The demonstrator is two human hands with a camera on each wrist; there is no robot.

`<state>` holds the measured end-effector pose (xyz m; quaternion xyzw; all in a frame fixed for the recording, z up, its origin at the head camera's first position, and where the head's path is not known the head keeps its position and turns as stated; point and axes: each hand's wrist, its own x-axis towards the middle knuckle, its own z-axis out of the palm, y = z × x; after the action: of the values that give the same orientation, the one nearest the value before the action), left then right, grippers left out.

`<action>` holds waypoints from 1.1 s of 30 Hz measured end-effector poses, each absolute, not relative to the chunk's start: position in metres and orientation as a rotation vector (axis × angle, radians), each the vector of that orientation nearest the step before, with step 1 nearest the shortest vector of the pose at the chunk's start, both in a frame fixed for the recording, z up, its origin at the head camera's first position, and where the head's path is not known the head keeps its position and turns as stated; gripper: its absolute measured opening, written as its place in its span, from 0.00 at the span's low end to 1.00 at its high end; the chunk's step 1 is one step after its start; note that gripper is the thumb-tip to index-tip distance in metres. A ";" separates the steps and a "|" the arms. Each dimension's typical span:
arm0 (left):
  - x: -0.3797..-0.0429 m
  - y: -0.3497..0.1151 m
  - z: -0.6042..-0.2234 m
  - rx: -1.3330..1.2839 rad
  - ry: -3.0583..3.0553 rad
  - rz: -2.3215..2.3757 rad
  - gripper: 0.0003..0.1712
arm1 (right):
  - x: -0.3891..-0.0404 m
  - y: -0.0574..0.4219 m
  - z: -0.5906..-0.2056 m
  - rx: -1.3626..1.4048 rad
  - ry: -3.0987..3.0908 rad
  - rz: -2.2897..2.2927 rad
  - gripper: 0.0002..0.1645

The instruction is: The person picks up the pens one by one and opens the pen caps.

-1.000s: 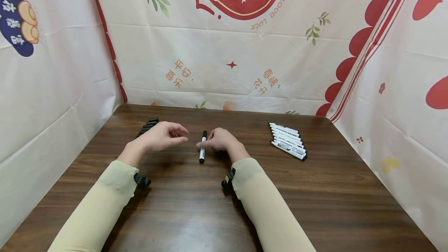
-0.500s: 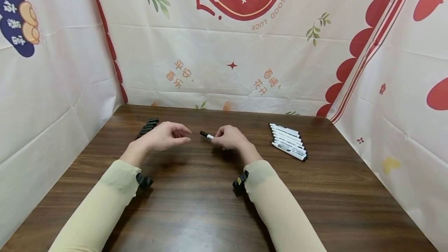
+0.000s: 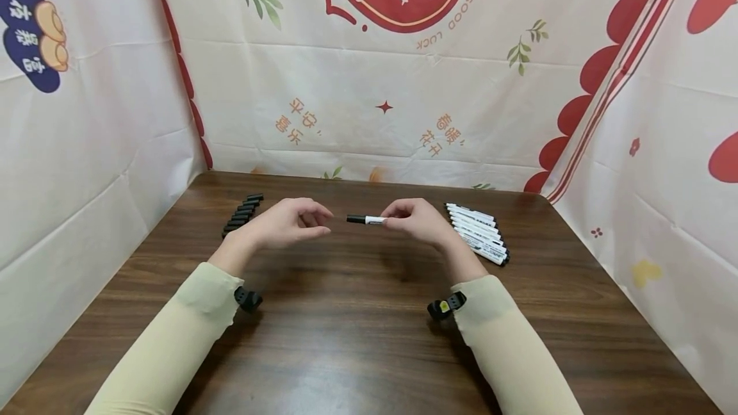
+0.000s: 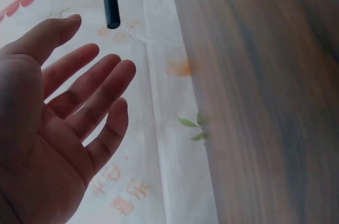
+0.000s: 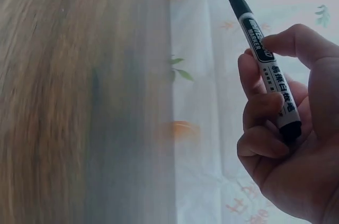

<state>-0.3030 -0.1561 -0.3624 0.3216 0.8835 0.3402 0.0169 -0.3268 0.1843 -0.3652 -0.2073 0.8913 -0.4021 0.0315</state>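
My right hand grips a whiteboard marker by its white barrel, thumb against the label and fingers curled round the lower end. In the head view the marker lies level above the table, its black cap pointing left at my left hand. The left hand hovers opposite with relaxed, slightly bent fingers and holds nothing. A small gap separates its fingertips from the cap. The left wrist view shows that palm bare, with the capped end beyond the fingers.
Several black caps lie in a row at the table's back left. Several white markers lie side by side at the back right, beyond my right hand. A printed cloth hangs behind the brown wooden table.
My right hand has picked the marker up off the table, turned it from upright in view to level, and moved right. My left hand has shifted slightly right.
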 end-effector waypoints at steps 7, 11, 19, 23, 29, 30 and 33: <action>-0.298 -0.137 -0.354 1.134 2.710 1.145 0.27 | -0.310 0.194 -0.350 -0.696 2.684 -1.332 0.09; -0.297 -0.129 -0.353 1.163 2.666 1.219 0.29 | -0.306 0.196 -0.347 -0.715 2.656 -1.377 0.09; -0.291 -0.120 -0.355 1.151 2.622 1.329 0.28 | -0.301 0.196 -0.345 -0.752 2.588 -1.453 0.11; -0.291 -0.117 -0.359 1.212 2.629 1.362 0.25 | -0.299 0.194 -0.344 -0.768 2.565 -1.498 0.12; -0.294 -0.112 -0.366 1.433 2.705 1.430 0.22 | -0.296 0.189 -0.346 -0.758 2.513 -1.569 0.12; -0.295 -0.111 -0.368 1.470 2.720 1.437 0.22 | -0.296 0.188 -0.347 -0.753 2.507 -1.579 0.12; -0.296 -0.110 -0.371 1.556 2.743 1.463 0.21 | -0.297 0.185 -0.349 -0.751 2.469 -1.615 0.13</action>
<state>-0.2964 -0.1104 -0.3714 0.4415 0.7779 0.4150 -0.1665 -0.2972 0.1850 -0.3489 -0.2463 0.8101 -0.5298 0.0488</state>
